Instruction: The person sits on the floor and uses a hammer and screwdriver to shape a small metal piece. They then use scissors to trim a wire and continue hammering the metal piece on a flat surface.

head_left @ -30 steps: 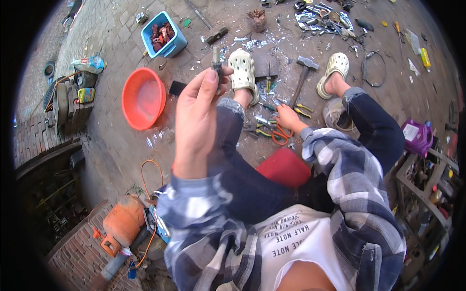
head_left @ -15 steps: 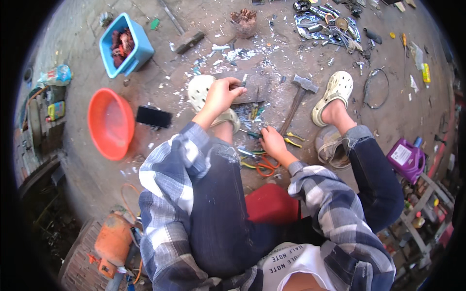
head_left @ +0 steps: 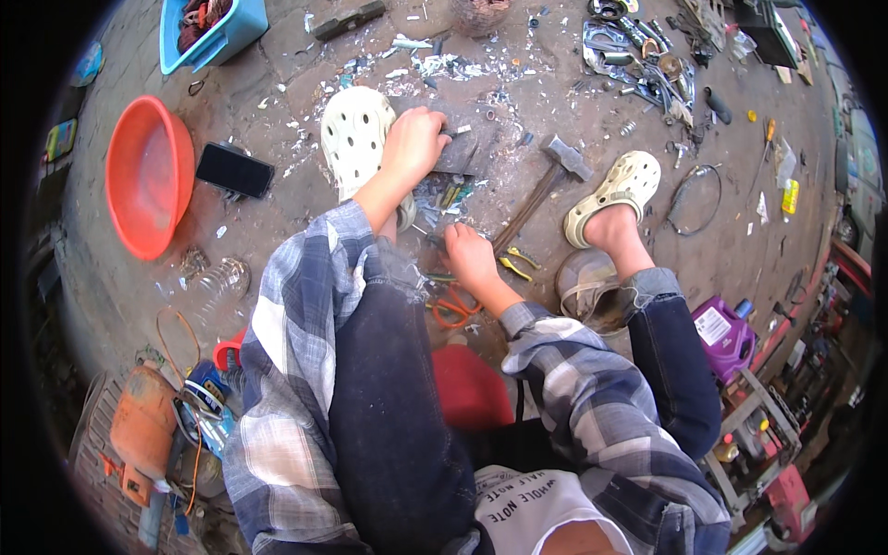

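My left hand [head_left: 412, 148] is low beside the left white clog [head_left: 351, 139], its fingers closed on a small pale-tipped part [head_left: 460, 130] over a dark metal plate [head_left: 449, 166]. My right hand [head_left: 469, 257] has its fingers curled on a dark-handled screwdriver [head_left: 430, 238] among the hand tools. Near it lie yellow-handled pliers [head_left: 521, 264], orange-handled tool grips [head_left: 451, 305] and several small pieces [head_left: 453, 196] below the plate. A hammer [head_left: 564, 159] with a wooden handle lies to the right, beside the other clog [head_left: 615, 185].
An orange basin [head_left: 139, 176], a phone [head_left: 236, 170] and a blue tub [head_left: 213, 23] are at the left, an orange gas cylinder [head_left: 139, 416] lower down. Metal parts [head_left: 638, 65] lie at upper right, a purple jug [head_left: 717, 333] at right. Debris covers the ground.
My left hand has come down from a raised position to the ground by the plate. My right hand stays among the tools, its fingers slightly shifted. The view has shifted with my head.
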A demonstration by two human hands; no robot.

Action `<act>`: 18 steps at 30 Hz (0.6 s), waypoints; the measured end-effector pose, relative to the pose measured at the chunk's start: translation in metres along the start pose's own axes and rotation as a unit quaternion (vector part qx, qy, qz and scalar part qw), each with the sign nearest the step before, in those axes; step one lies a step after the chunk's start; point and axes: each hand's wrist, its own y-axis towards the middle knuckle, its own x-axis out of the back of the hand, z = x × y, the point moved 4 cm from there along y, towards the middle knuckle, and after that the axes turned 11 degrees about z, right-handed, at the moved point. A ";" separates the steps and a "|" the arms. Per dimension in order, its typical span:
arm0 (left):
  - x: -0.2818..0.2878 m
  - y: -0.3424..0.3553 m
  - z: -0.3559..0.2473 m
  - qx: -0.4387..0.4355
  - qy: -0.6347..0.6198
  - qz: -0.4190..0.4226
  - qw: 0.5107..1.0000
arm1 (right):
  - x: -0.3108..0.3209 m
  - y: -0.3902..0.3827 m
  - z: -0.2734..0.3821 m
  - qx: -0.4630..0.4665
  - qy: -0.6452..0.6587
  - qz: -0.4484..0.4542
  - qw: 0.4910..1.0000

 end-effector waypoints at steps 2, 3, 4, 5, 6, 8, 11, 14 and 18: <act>0.002 -0.001 0.003 -0.005 0.003 0.007 1.000 | 0.014 -0.001 0.009 -0.010 0.003 0.021 1.000; 0.001 0.000 0.002 -0.016 0.010 0.006 1.000 | 0.021 -0.001 0.010 -0.024 0.003 0.034 0.999; 0.000 0.001 0.001 -0.022 0.011 0.007 1.000 | 0.027 -0.001 0.012 -0.038 0.003 0.047 0.998; 0.002 0.001 0.001 -0.026 0.012 0.006 1.000 | 0.036 -0.003 0.015 -0.039 0.003 0.047 0.998; 0.001 0.002 0.000 -0.033 0.012 0.005 0.999 | 0.045 -0.004 0.016 -0.042 0.002 0.046 0.998; 0.001 0.003 0.000 -0.041 0.015 0.005 0.999 | 0.066 -0.009 0.018 -0.067 0.013 0.070 0.995; -0.001 0.002 0.004 -0.033 0.013 0.008 0.999 | 0.088 -0.020 0.003 -0.110 0.093 0.117 0.983; 0.000 0.000 0.003 -0.030 0.011 -0.003 0.999 | 0.119 -0.019 -0.012 -0.102 0.185 0.043 0.977; 0.001 -0.007 -0.005 -0.049 0.016 -0.020 0.998 | 0.169 -0.012 -0.010 -0.093 0.311 -0.050 0.945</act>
